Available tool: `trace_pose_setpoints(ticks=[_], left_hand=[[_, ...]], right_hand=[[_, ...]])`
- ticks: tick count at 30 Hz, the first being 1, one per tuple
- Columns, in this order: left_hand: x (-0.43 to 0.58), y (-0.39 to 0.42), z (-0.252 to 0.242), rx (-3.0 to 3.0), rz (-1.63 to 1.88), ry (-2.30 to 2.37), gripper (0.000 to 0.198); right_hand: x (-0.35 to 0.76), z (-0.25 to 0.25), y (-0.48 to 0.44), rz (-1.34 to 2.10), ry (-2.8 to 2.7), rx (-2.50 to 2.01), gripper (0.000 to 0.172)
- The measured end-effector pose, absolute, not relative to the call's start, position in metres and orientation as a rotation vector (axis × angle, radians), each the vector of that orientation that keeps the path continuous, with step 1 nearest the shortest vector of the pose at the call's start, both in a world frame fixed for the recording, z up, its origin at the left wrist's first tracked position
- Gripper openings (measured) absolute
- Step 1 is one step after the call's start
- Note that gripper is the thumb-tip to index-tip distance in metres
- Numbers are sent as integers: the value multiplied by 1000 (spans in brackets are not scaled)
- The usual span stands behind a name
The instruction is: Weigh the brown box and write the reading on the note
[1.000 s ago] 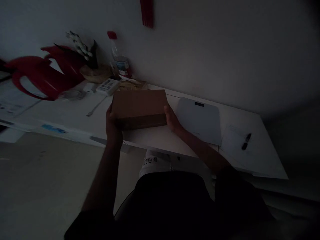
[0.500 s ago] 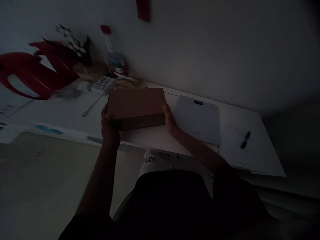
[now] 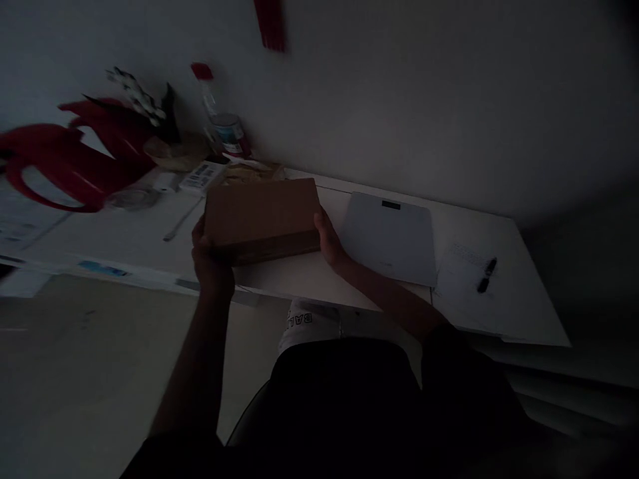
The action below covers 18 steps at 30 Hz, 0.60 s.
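Between my two hands is a closed brown cardboard box [image 3: 262, 213], over the front part of a white tabletop [image 3: 294, 276]. My left hand [image 3: 212, 263] grips its left end, with the fingers wrapped round the side. At the right end, my right hand [image 3: 329, 239] presses against the box, thumb on the upper edge. The dim light hides whether the box touches the table. Just right of the box lies a flat, pale scale [image 3: 389, 239] with a small dark display near its far edge.
Paper [image 3: 462, 273] with a black pen [image 3: 486, 275] lies at the right. At the left stand red jugs [image 3: 64, 159], a white flower stem [image 3: 137, 96], a clear bottle [image 3: 229, 133] with a red cap, a small white box [image 3: 202, 176] and a thin pale utensil [image 3: 182, 218].
The box and both hands sit slightly further left in the picture, and the view has shifted a little. Both hands keep their hold on the box.
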<state>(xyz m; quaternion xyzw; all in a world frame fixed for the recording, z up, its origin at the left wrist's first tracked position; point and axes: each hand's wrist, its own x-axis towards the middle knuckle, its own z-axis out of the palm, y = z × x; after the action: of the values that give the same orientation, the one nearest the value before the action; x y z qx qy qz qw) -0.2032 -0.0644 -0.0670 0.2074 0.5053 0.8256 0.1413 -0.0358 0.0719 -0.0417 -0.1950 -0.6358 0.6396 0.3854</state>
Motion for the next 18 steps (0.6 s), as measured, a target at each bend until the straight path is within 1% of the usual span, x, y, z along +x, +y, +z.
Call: trace_pose_setpoints(ticks=[2, 5, 8, 14, 18], left_hand=[[-202, -66, -64, 578, 2389, 1435, 69], [-198, -67, -58, 578, 2416, 1409, 71], [-192, -64, -50, 607, 2423, 1414, 67], [-173, -44, -29, 876, 2405, 1365, 55], [-153, -22, -20, 1015, 2391, 1336, 54]], right_hand=[[-36, -38, 71, 1608, -1625, -487, 101], [-32, -28, 70, 1585, -1652, -461, 95], [-23, -15, 71, 1574, -1661, -437, 93], [5, 3, 82, 1485, -1672, -509, 99], [30, 5, 92, 1386, -1608, -632, 97]])
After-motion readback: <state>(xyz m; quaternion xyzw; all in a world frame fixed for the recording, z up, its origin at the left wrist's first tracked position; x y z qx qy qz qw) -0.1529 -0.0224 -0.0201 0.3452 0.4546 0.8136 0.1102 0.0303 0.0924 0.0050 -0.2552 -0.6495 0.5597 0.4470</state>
